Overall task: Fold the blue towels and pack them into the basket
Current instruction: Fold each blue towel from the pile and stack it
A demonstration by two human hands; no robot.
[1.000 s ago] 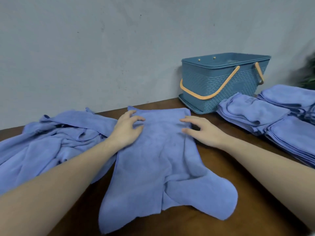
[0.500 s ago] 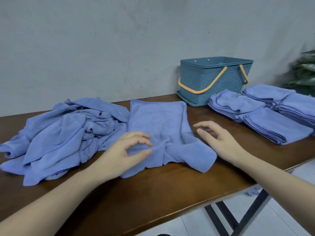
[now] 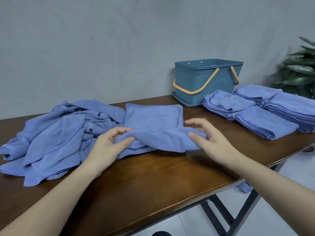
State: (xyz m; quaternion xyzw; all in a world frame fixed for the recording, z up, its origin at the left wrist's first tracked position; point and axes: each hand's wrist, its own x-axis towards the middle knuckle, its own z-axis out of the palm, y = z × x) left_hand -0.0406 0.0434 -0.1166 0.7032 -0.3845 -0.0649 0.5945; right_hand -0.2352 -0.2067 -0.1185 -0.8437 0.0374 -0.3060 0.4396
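Observation:
A blue towel (image 3: pixel 153 120) lies spread on the brown table (image 3: pixel 153 181) in front of me. My left hand (image 3: pixel 109 147) pinches its near left edge between thumb and fingers. My right hand (image 3: pixel 209 142) grips the near right corner, lifted a little off the table. A heap of unfolded blue towels (image 3: pixel 56 138) lies to the left, touching the spread towel. Stacks of folded blue towels (image 3: pixel 265 113) sit at the right. The teal basket (image 3: pixel 204 82) with orange handles stands behind them against the wall; its inside is hidden.
A grey wall runs behind the table. A green plant (image 3: pixel 300 74) stands at the far right. The table's front edge slants from lower left to right, with black legs (image 3: pixel 226 215) and a pale floor below. A small blue scrap (image 3: pixel 243 187) lies under the edge.
Both hands have slid back from the towel's far end to its near end and taken hold of it. The near end is now raised off the table.

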